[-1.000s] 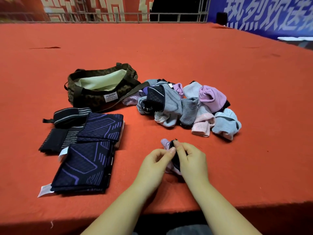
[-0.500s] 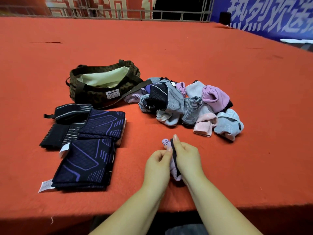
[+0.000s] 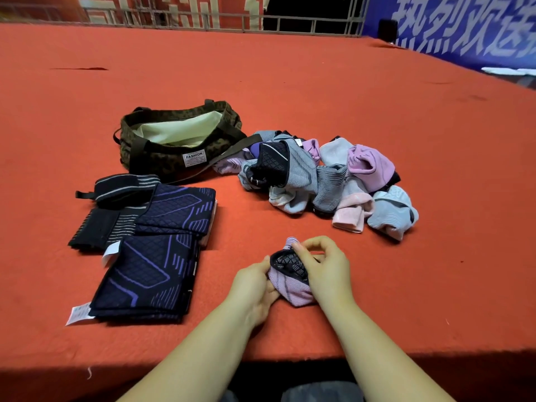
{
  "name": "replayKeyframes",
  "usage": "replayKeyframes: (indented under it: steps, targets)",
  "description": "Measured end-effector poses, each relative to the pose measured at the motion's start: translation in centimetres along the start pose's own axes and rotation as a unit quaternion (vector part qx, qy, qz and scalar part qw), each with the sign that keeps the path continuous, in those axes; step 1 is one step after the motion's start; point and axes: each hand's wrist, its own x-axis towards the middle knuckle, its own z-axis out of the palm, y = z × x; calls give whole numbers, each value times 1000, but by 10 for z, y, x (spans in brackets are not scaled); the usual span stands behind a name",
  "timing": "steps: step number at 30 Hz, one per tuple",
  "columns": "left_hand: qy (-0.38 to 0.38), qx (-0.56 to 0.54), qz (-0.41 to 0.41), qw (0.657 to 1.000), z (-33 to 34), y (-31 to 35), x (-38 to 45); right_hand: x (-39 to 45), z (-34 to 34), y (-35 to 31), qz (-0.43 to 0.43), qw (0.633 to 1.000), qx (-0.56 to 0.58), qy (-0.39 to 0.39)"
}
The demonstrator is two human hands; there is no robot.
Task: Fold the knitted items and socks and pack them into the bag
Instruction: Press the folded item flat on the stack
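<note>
Near the worktop (image 3: pixel 377 117)'s lower edge, with bare red felt stretching wide above, the left hand (image 3: pixel 255 288) and right hand (image 3: pixel 327 271) each grip a lilac sock (image 3: pixel 290 288), dark mesh at its opening. At centre left the bag (image 3: pixel 162 161), labelled "FASHION", gapes, apparently holding nothing. The sock pile (image 3: pixel 319 181) lies right of it; folded knits (image 3: pixel 150 250) lower left.

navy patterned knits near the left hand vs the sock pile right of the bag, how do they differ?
Pose: the navy knits lie flat, folded, squared in a stack; the sock pile is a loose, crumpled heap.
Colour: the navy knits are dark with purple lines; the sock pile is mostly grey, pink, lilac.
Tags: white tags stick out from the navy knits; none plain on the sock pile.
Shared: both lie on the red cloth, outside the bag.
</note>
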Motion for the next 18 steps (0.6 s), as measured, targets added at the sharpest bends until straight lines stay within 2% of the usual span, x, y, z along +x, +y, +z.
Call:
replayKeyframes:
  steps: [2, 3, 5, 6, 7, 12, 15, 18]
  targets:
    - [28, 150, 69, 986, -3, 0, 6, 0, -1, 5, -19, 1000, 11, 5]
    - [43, 272, 126, 953, -7, -1, 10, -1, -3, 8, -49, 999, -11, 13]
    - [81, 502, 224, 832, -12, -2, 12, -6, -6, 10, -147, 985, -81, 40]
    - [94, 555, 250, 788, -14, -3, 11, -10, -6, 12, -195, 973, -107, 52]
    - [100, 574, 262, 769, -15, -5, 10, -14, -7, 14, -231, 963, -125, 59]
    - [137, 605, 253, 743, -16, -5, 8, -30, -13, 26, -279, 945, -171, 26]
    - [131, 615, 256, 735, -17, -4, 6, -33, -12, 24, -249, 946, -205, 12]
    - [126, 610, 246, 743, -17, -3, 5, -33, -8, 16, -197, 966, -169, 11]
